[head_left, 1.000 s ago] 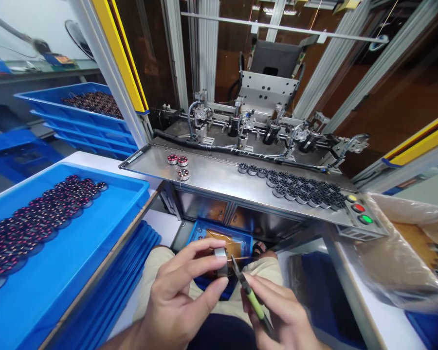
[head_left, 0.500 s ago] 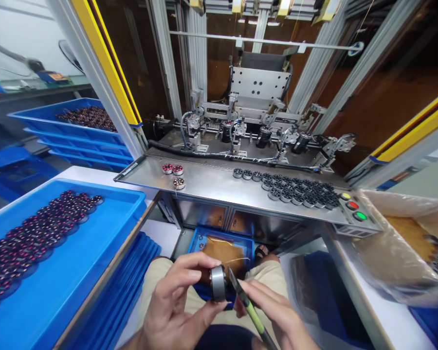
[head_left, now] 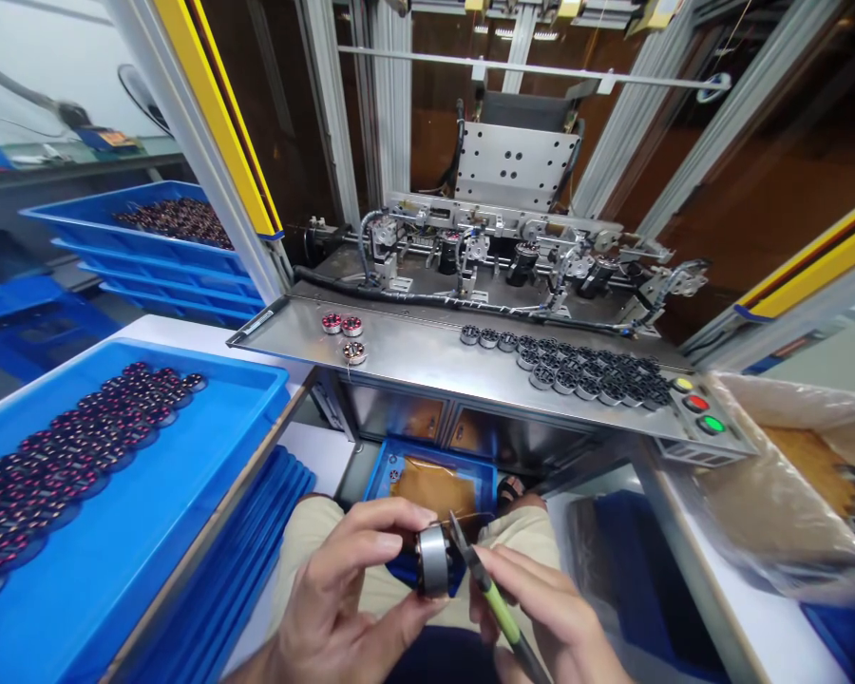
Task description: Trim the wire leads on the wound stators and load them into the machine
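Cylindrical motor part (head_left: 433, 560), held above the lap, in front of the worktop. Its silver outer band faces the wearer, and its long axis runs roughly level, from left to right across the view. The left end is hidden by the left hand (head_left: 349, 579); a dark portion shows at the right end. The left hand is closed on the part, with fingers (head_left: 377, 522) curled over the top and thumb (head_left: 391, 622) beneath it. The right hand (head_left: 541, 617) is narrowly closed around green-handled pointed pliers (head_left: 499, 608), whose long axis slants from lower right to upper left. Their tips point up and left, just beside the right end of the part, near a fine copper wire (head_left: 474, 518). Both forearms enter from the bottom edge, and the hands are close together.

Surroundings: a blue tray (head_left: 149, 350) of wound stators (head_left: 64, 456) lies to the left. Three wound stators (head_left: 342, 328) and many dark slotted cores (head_left: 577, 375) stand on the steel worktop (head_left: 427, 356). A small blue bin (head_left: 427, 446) sits below, beyond the beige shorts (head_left: 313, 541).
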Available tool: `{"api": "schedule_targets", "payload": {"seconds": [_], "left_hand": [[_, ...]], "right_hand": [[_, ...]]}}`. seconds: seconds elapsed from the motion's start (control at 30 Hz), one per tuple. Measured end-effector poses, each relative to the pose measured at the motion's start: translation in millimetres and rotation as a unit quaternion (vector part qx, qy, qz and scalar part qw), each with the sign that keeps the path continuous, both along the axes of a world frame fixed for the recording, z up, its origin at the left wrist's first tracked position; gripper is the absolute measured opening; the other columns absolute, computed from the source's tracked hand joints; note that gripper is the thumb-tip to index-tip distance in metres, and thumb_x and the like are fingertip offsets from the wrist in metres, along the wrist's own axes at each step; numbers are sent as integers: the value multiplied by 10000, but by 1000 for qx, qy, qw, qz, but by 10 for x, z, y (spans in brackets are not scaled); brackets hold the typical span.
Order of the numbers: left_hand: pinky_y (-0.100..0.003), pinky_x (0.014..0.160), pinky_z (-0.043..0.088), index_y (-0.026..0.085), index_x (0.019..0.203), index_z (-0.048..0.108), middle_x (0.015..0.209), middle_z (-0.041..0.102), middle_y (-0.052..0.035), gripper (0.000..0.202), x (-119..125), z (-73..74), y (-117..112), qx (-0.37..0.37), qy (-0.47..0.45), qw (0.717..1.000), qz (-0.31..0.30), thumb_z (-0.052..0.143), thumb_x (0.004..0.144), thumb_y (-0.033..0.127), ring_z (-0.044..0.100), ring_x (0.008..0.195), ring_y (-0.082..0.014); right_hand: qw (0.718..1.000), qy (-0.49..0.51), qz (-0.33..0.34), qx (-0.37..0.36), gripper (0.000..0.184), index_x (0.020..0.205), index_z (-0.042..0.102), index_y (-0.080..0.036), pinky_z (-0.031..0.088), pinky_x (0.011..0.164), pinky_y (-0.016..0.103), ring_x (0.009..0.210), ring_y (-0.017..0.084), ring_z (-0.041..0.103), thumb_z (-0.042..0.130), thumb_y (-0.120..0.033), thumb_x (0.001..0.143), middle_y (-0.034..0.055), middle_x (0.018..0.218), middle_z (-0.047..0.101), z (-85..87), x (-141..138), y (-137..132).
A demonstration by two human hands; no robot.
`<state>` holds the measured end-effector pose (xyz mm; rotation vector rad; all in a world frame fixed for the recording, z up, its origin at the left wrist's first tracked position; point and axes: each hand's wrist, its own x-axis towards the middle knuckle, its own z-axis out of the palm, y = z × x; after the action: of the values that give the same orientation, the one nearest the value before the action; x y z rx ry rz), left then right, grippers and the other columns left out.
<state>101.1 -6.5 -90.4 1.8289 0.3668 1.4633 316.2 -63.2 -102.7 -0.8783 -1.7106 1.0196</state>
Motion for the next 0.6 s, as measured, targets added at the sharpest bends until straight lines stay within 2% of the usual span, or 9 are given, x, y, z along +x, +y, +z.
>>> {"api": "schedule_targets", "payload": {"seconds": [0.23, 0.47, 0.53, 0.6], "left_hand": [[-412, 949, 584, 261, 1358, 426, 1206, 636, -96, 736, 23, -20, -19, -41, -12, 999, 19, 674, 757, -83, 618, 1146, -243], [-413, 956, 578, 261, 1348, 454, 1199, 650, -95, 745, 40, -20, -50, -47, -17, 999, 15, 670, 739, -110, 623, 1145, -243], [-373, 947, 580, 280, 1315, 490, 1176, 663, -78, 692, 48, -9, -34, -88, -44, 995, 9, 686, 758, -81, 644, 1123, -226], [-307, 900, 587, 306, 1279, 519, 1168, 669, -58, 637, 48, -2, 13, -181, -99, 978, -26, 757, 764, 18, 676, 1072, -205]], "right_hand": [[1000, -11, -12, 0, 625, 1441, 476, -275, 508, 644, 302, 733, 192, 602, 460, -96, 842, 77, 882, 642, 86, -4, 1], [999, -44, -22, 7, 621, 1441, 477, -279, 491, 586, 278, 673, 174, 580, 546, -129, 843, 53, 836, 617, 4, 32, -28], [996, -66, -50, 17, 642, 1440, 481, -259, 527, 618, 283, 682, 174, 605, 561, -97, 824, 60, 850, 638, -30, 60, -29], [992, -80, -94, 27, 657, 1433, 488, -260, 570, 704, 294, 733, 182, 655, 566, -56, 813, 63, 872, 673, -52, 89, -25]]}}
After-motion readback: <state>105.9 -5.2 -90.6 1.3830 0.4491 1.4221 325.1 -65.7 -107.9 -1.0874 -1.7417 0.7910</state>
